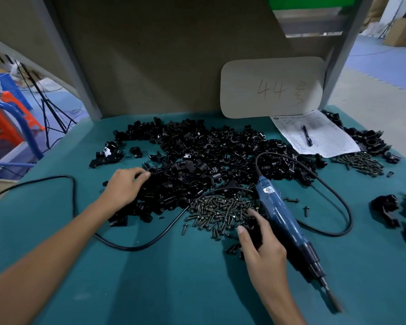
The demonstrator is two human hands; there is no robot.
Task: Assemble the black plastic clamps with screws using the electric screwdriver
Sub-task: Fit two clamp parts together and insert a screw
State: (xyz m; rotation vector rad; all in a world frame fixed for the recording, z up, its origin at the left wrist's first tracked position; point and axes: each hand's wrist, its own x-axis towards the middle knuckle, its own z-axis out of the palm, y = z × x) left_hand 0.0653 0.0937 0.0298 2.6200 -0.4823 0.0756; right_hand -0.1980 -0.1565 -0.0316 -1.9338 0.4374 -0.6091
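The black clamps (pixel 209 156), too many to be counted, are heaped in the middle of the worktop (pixel 174 277), probably for easy reach. The left hand (pixel 124 186) is laid on them with bent fingers, and the right hand (pixel 260 245) is curled over the nearer screw heap (pixel 218 209); whether anything is pinched cannot be told. One electric screwdriver (pixel 284 221) is laid just beside the right hand, ready for taking. A second screw heap (pixel 359 163) is seen near the right edge.

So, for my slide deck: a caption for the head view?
Left hand touches black clamps; right hand beside screws and electric screwdriver.
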